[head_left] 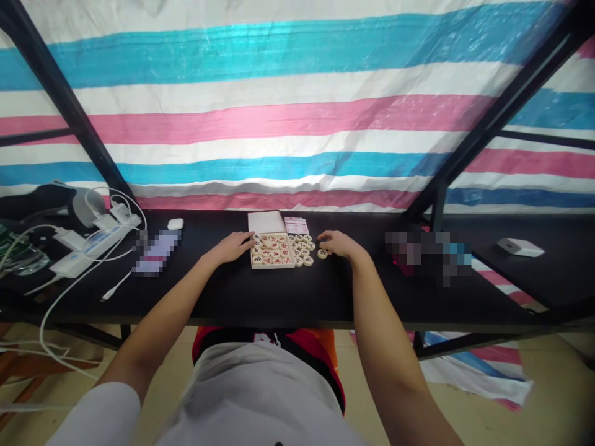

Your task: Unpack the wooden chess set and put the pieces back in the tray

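A small pale wooden box [273, 264] sits at the middle of the black table [279, 297], filled with round wooden chess discs marked in red and dark characters. My left hand [232, 246] rests against the box's left side, fingers curled at its upper corner. Loose discs [301, 246] lie in a cluster just right of the box. My right hand [335, 243] lies beside that cluster, fingertips bent down onto one disc [322, 253] at its right edge. Behind the box lie its flat lid [266, 222] and a small printed sheet [296, 225].
A power strip [95, 243] with white chargers and cables occupies the left end of the table, with a white earbud case [175, 223] nearby. A small white box [519, 247] sits at the far right. Black frame posts [69, 105] rise on both sides before a striped tarp.
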Demonstrator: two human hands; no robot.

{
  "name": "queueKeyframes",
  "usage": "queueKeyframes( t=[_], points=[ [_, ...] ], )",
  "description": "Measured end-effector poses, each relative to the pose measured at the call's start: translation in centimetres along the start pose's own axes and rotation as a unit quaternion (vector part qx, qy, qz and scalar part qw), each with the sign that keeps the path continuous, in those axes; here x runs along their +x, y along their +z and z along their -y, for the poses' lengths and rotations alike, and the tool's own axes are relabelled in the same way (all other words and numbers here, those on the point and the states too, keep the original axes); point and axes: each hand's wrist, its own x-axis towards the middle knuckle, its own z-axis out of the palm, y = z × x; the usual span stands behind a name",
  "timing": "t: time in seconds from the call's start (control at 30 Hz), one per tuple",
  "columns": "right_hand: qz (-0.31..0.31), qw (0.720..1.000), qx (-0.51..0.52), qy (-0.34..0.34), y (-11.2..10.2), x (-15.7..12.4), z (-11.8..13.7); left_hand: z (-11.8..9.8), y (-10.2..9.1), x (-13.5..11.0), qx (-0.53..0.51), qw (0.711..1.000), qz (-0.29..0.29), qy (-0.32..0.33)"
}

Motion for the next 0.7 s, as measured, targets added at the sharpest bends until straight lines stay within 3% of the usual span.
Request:
queueKeyframes(
  t=[0.17,0.7],
  points=[
    [0.028,0.994,0.082,0.065,0.1,-0.8,1.3,0.0,0.0,0.0,0.009,1.0,0.0,0.001],
    [0.044,0.99,0.117,0.061,0.6,-1.4,2.2,0.1,0.2,0.1,0.013,1.0,-0.002,0.008]
  ],
)
